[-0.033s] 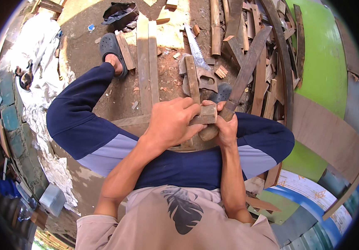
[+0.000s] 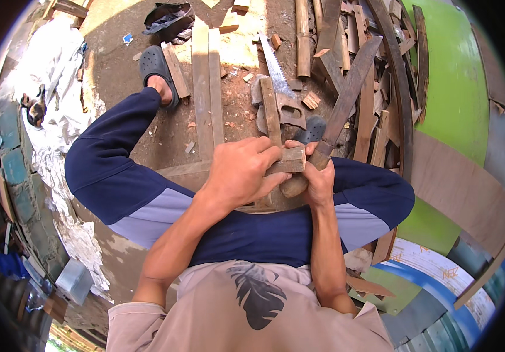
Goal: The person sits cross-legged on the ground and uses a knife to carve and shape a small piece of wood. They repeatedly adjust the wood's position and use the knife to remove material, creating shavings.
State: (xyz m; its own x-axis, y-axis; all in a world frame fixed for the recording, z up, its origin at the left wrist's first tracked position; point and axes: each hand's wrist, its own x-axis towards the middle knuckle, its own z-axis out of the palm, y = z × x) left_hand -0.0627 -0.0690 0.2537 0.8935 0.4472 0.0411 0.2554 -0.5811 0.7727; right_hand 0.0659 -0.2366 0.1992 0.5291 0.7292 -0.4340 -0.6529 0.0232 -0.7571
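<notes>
My left hand [image 2: 243, 167] is closed over a squared piece of wood [image 2: 293, 159], its cut end pointing right. A length of wood [image 2: 187, 170] shows on the other side of that hand; whether it is the same piece I cannot tell. My right hand [image 2: 318, 180] grips a machete [image 2: 351, 97] by its thick wooden handle. The dark, broad blade slants up and away to the right, clear of the wood. My right thumb and fingertips lie close to the cut end, and part of the grip is hidden behind the wood.
Beyond my hands lie a handsaw [image 2: 277, 73] and an upright-looking wooden stick [image 2: 270, 111]. Two long planks [image 2: 202, 88] stretch away on the ground. Scrap timber [image 2: 375, 88] is heaped at the right beside a green panel [image 2: 452, 70]. A white sheet [image 2: 47, 64] lies left.
</notes>
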